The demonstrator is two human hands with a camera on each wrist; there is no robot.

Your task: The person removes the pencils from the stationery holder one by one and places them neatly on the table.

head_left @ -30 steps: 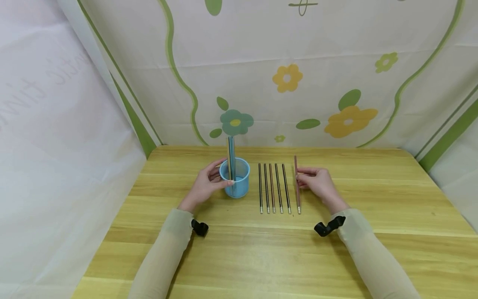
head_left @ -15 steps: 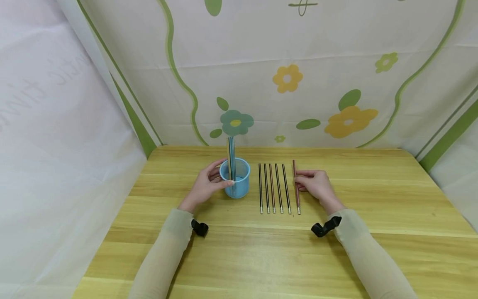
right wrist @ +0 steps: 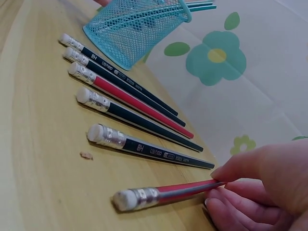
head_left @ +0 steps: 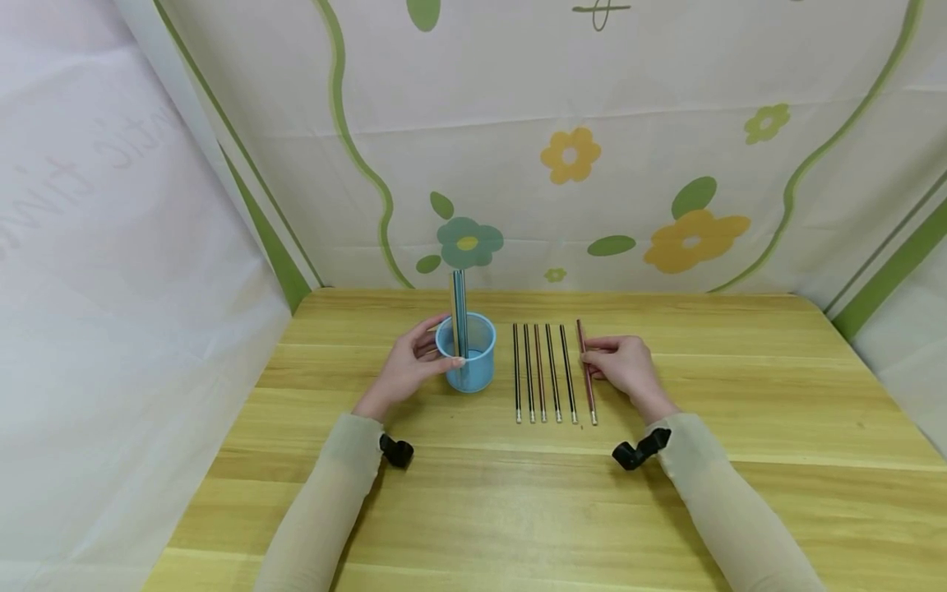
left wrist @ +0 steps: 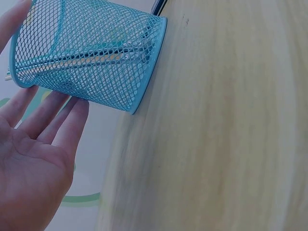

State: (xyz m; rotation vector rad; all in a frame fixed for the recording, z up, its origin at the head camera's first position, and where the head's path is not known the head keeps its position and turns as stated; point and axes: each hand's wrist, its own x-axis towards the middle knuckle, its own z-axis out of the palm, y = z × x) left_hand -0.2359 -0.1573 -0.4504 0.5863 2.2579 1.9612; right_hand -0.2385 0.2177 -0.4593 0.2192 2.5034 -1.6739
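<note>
On the L side, L hand (head_left: 405, 362) holds a blue mesh cup (head_left: 473, 378), thumb at the near side, fingers reaching round behind. In the cup, close to L thumb, stands a bunch of pencils (head_left: 457, 304), tops well above the rim; exact no. unclear. Btwn the hands, just R of cup w/o touching it, a row of pencils (head_left: 540, 372) lies side by side on the wood table (head_left: 488, 510): 4 black, 1 red in the mid., eraser ends twd the person. Tiny crumb (right wrist: 86, 155) sits nr the row's last eraser, on R hand's side. Next, beside the row, the loose red pencil (head_left: 589, 390), narrowly pinched btwn thumb & fingers of R hand (head_left: 629, 366); far tip slants twd L hand. Can't tell if its full length touches the table.
</note>
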